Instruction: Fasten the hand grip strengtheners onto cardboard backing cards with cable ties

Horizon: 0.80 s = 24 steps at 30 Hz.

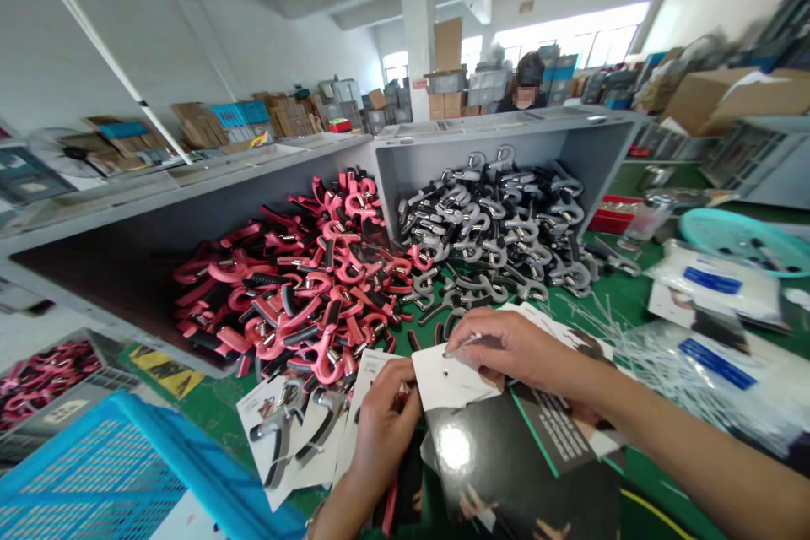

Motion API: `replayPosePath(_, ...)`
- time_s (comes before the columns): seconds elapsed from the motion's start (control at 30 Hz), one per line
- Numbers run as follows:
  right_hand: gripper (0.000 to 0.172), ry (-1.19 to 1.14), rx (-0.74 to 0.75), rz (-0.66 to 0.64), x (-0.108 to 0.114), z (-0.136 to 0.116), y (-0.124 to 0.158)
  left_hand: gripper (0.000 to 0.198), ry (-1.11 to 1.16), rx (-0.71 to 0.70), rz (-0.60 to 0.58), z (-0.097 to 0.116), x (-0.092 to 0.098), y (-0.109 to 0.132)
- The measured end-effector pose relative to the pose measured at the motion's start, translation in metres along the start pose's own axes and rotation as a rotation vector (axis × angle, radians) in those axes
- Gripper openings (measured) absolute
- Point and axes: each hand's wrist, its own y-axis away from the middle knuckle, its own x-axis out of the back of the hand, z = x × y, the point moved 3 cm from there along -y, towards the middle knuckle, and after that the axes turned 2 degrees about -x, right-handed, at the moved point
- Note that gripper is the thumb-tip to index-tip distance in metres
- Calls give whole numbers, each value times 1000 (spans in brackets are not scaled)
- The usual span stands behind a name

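My left hand [387, 418] is closed at the front of the bench, its fingers curled around a hand grip. A bit of pink shows between the fingers, and a pink handle [391, 504] sticks out below. My right hand [506, 346] pinches the upper edge of a white card [454, 384] with a small hole. Black glossy printed cards [506, 456] lie below and beside it. Left of my left hand, grey-and-black hand grips [278, 430] rest on white backing cards [310, 472].
A tipped grey crate [126, 228] spills pink hand grips [304, 295]; another crate [575, 143] holds grey ones [494, 219]. White cable ties [664, 371], plastic packs [715, 283] and a turquoise tray [727, 228] lie right. A blue basket [126, 456] stands front left. A person [522, 97] is behind the crates.
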Motion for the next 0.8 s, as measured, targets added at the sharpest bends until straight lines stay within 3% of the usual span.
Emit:
replayPosePath(0.1, 19, -13, 17, 25, 4, -1, 0, 18, 11, -26, -75, 8, 3, 4)
replayPosePath(0.23, 21, -107, -34, 160, 21, 3, -12, 21, 9, -152, -63, 27, 15, -31)
replayPosePath(0.33, 25, -179, -76, 275, 32, 11, -23, 27, 46, -241, -288, 36, 14, -64)
replayPosePath(0.4, 27, -202, -90, 267, 32, 15, -27, 28, 56, -266, -382, 33, 12, -72)
replayPosePath(0.63, 25, -110, -42, 89, 14, 12, -23, 26, 59, -263, -286, 0, 20, -33)
replayPosePath(0.8, 24, -100, -42, 44, 12, 11, -28, 28, 14, -268, -225, 4, 21, -26)
